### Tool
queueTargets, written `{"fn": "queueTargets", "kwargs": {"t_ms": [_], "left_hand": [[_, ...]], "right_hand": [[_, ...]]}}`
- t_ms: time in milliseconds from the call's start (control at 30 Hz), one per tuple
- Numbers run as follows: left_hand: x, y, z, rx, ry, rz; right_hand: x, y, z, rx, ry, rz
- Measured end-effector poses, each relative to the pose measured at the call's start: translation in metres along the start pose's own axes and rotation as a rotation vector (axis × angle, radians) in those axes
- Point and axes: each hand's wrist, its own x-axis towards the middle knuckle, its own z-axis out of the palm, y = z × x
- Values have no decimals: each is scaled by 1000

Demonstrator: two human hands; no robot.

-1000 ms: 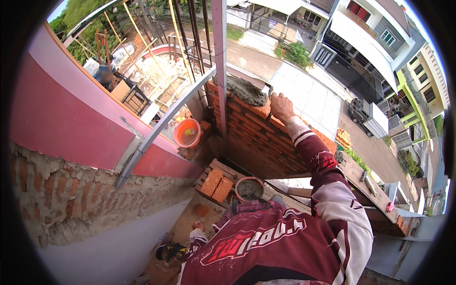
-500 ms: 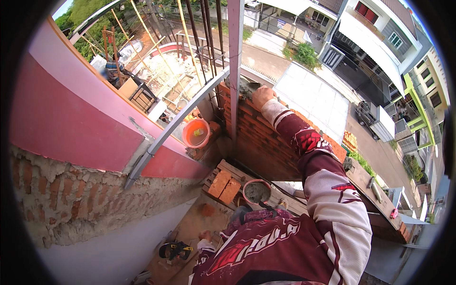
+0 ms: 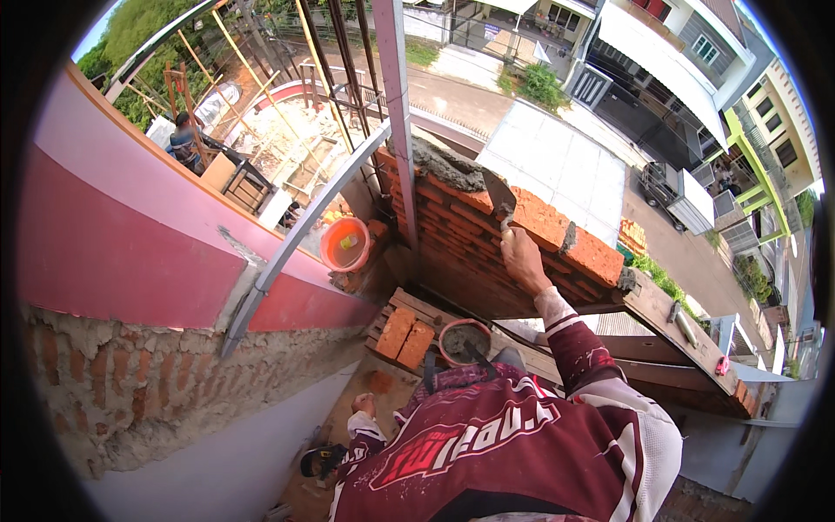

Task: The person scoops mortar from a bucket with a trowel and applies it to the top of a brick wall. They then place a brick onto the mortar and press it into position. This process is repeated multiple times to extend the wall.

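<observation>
My right hand is closed round the handle of a trowel, whose dark pointed blade rests at the top of an orange brick wall. Grey mortar lies along the wall top to the left of the blade. Right of the blade, a row of bricks is laid, with mortar in a joint between two of them. Low beside my body hangs my left hand, its fingers loosely curled in, with nothing visible in them. Near my feet stands a bucket of wet mortar.
Two loose bricks lie on wooden planks by the bucket. An orange bucket stands near the wall's left end. A metal post and a curved grey bar rise on the left. Far below left is another person.
My right hand has drawn back toward me along the wall top, bringing the trowel into plain view. The view has shifted slightly, and mortar now shows spread at the far left end.
</observation>
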Motion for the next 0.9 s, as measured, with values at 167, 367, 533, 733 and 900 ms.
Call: {"fn": "queueTargets", "kwargs": {"t_ms": [167, 367, 533, 733, 900], "left_hand": [[0, 38, -7, 59, -41, 105], [-38, 66, -32, 161, -66, 141], [-31, 14, -53, 294, 3, 74], [-28, -9, -45, 374, -69, -13], [-35, 6, -20, 384, -95, 66]], "right_hand": [[-10, -44, 107, 191, -31, 11], [27, -67, 143, 336, 71, 150], [1, -52, 137, 462, 181, 214], [-31, -5, 115, 706, 161, 434], [-62, 3, 84, 912, 222, 499]]}}
